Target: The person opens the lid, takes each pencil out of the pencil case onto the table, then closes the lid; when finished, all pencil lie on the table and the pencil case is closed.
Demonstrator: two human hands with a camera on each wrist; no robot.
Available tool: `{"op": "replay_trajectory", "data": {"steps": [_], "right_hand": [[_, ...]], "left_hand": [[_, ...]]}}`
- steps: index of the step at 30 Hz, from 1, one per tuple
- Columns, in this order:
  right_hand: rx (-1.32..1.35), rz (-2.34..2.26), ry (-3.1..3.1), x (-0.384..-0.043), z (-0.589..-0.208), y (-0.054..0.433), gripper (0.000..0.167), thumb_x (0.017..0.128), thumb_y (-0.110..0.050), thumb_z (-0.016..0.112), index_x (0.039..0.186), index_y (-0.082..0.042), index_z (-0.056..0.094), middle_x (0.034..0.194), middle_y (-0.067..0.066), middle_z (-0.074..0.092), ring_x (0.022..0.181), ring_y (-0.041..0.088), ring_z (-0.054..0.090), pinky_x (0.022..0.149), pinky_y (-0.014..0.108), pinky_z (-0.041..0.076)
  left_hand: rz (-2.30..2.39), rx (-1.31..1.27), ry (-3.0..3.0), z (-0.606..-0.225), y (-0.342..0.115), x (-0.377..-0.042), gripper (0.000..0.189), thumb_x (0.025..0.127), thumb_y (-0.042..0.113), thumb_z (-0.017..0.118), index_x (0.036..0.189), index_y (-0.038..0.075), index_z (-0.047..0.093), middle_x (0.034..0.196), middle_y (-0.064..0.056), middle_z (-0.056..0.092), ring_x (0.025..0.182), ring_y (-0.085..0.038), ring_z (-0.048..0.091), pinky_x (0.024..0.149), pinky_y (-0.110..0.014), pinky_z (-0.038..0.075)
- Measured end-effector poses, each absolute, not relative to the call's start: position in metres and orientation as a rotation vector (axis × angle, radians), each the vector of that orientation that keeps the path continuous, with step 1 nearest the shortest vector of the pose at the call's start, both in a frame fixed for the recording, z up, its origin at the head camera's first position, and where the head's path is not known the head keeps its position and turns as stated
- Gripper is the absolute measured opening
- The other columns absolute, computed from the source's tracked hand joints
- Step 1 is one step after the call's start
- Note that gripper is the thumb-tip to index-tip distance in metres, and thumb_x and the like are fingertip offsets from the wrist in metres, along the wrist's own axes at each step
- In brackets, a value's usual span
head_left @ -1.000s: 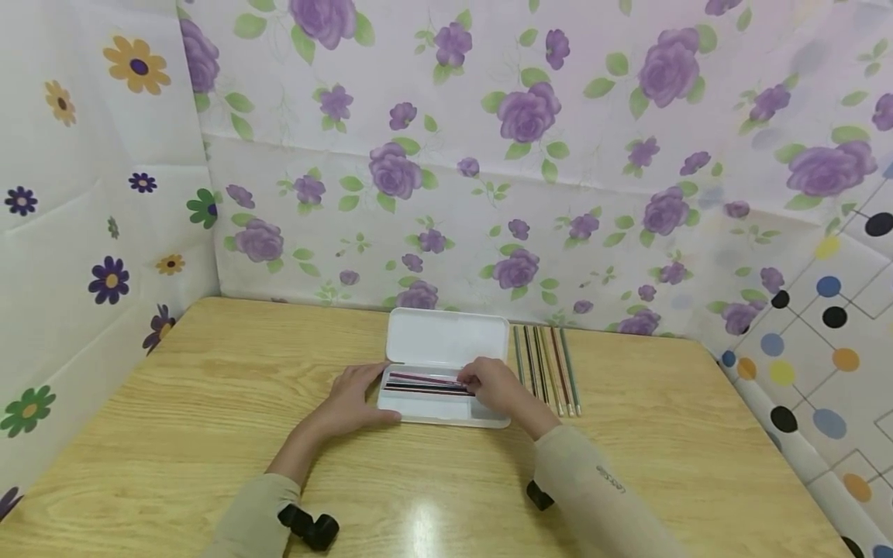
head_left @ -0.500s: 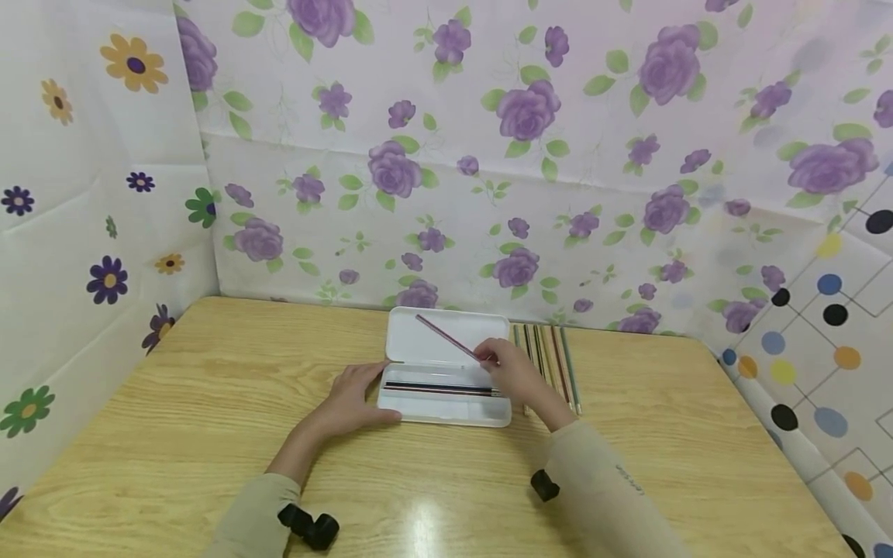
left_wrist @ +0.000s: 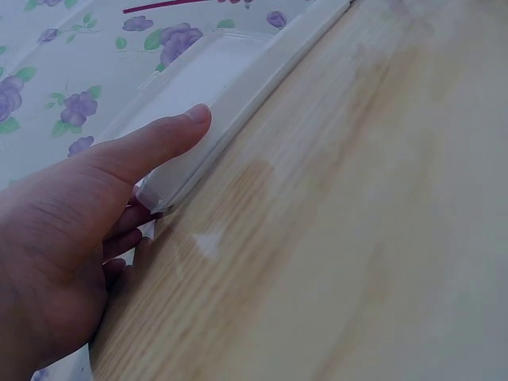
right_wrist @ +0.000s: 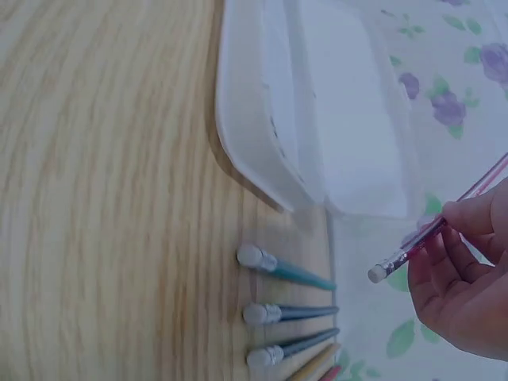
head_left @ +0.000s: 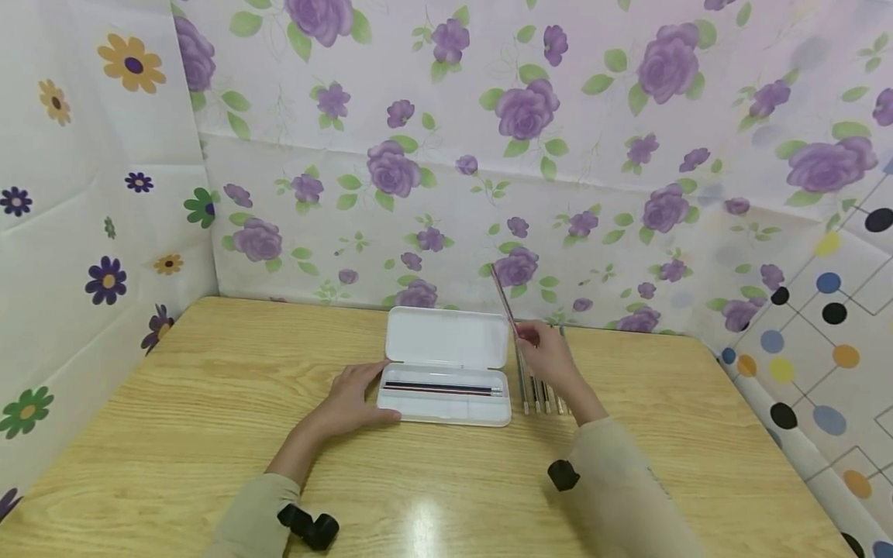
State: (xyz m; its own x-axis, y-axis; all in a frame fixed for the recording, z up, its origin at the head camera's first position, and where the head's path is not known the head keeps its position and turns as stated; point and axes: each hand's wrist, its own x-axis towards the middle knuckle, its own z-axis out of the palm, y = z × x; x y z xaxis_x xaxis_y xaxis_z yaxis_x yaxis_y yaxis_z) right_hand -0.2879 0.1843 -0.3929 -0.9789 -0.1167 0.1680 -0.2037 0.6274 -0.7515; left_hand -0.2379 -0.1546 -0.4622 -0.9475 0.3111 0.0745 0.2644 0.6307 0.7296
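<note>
A white pencil case (head_left: 443,416) lies on the table with its lid (head_left: 446,336) raised at the back. A few dark pencils (head_left: 439,388) lie in its rear compartment. My left hand (head_left: 351,401) holds the case's left end, thumb along the front wall and fingers behind the end. My right hand (head_left: 551,358) pinches a pinkish-red pencil (head_left: 502,293) near its eraser end, tilted up, to the right of the case. In the right wrist view its white eraser (right_wrist: 378,274) points down. Below that hand lies a row of pencils (head_left: 521,380), partly hidden.
The wooden table (head_left: 418,480) extends in front and to both sides. A flowered sheet (head_left: 446,194) hangs along the table's back edge. More patterned sheets stand at left (head_left: 105,232) and right (head_left: 823,349).
My right hand has lifted the pinkish-red pencil out of the case, and carried it up and right over the pencil row. My left hand and the case have stayed put.
</note>
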Motion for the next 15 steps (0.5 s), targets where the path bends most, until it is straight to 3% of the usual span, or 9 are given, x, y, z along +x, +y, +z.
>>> {"op": "replay_trajectory", "data": {"steps": [9, 15], "right_hand": [[0.096, 1.525, -2.719, -0.289, -0.393, 0.221, 0.033, 0.098, -0.006, 0.054, 0.128, 0.01, 0.052, 0.118, 0.023, 0.057, 0.106, 0.03, 0.055, 0.086, 0.034, 0.05], [0.002, 1.547, -2.734, -0.288, -0.398, 0.244, 0.035, 0.098, -0.007, 0.055, 0.128, 0.01, 0.051, 0.114, 0.02, 0.057, 0.099, 0.027, 0.057, 0.078, 0.027, 0.051]], "left_hand": [[1.227, 0.493, 2.789, -0.462, -0.154, -0.238, 0.098, 0.072, 0.047, 0.082, 0.15, 0.008, 0.036, 0.147, -0.015, 0.039, 0.134, -0.037, 0.025, 0.103, -0.061, 0.024], [1.233, 0.493, 2.785, -0.462, -0.154, -0.238, 0.098, 0.072, 0.047, 0.082, 0.15, 0.008, 0.036, 0.147, -0.015, 0.039, 0.134, -0.037, 0.025, 0.103, -0.061, 0.023]]}}
